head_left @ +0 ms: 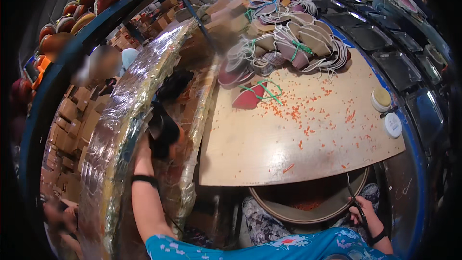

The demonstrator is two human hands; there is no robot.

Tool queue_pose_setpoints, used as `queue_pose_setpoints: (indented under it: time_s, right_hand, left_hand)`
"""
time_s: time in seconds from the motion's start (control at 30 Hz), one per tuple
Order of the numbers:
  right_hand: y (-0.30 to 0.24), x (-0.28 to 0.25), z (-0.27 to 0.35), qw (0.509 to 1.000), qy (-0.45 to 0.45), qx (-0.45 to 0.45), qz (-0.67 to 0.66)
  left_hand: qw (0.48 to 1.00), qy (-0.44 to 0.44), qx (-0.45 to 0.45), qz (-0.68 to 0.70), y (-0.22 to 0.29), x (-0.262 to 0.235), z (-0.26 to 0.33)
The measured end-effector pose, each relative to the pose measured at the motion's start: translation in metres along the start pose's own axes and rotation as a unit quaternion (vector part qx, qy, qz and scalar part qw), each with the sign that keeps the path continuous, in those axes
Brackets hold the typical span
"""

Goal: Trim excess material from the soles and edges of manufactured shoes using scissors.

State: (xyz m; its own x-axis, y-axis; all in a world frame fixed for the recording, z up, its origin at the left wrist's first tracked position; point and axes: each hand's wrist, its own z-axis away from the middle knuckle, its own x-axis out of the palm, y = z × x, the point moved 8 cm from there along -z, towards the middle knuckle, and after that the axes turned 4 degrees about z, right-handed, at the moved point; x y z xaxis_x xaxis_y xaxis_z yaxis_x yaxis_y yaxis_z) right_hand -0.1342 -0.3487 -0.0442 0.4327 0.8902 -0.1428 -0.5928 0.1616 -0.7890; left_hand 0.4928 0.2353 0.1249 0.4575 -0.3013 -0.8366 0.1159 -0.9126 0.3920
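Note:
My left arm reaches into a long box (pixel 130 101) wrapped in shiny clear film. At its inner side my left hand (pixel 143 140) is beside a black shoe (pixel 163 127); the fingers are mostly hidden, so its grip does not show. Low on the right, my right hand (pixel 364 210) is closed around dark scissors (pixel 354 195), blades pointing up by the rim of a round tub (pixel 284 217). Orange scraps lie inside this tub, below the table edge. On the pale table (pixel 250 159) lies a red shoe-upper piece (pixel 249 97) with a green tie.
Bundles of shoe pieces (pixel 298 43) tied with white cords are heaped at the table's far end. Orange trimmings (pixel 293 110) are scattered over the top. A jar (pixel 381 99) and white lid (pixel 393 125) sit at the right edge. Metal trays (pixel 397 70) line the right; another person is at left.

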Motion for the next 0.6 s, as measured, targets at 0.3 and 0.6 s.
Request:
queue_pose_setpoints:
  time_s: [0.3,0.6]
  right_hand:
    - [-0.018,-0.013,0.011,0.997,0.056,0.019,-0.041]
    - [-0.025,0.001,0.035,0.998,0.027,-0.047,0.006]
  left_hand:
    - [0.726,-0.429,0.238,0.481,0.337,-0.002,0.239]
    - [0.551,-0.303,0.384,0.676,0.353,-0.198,0.371]
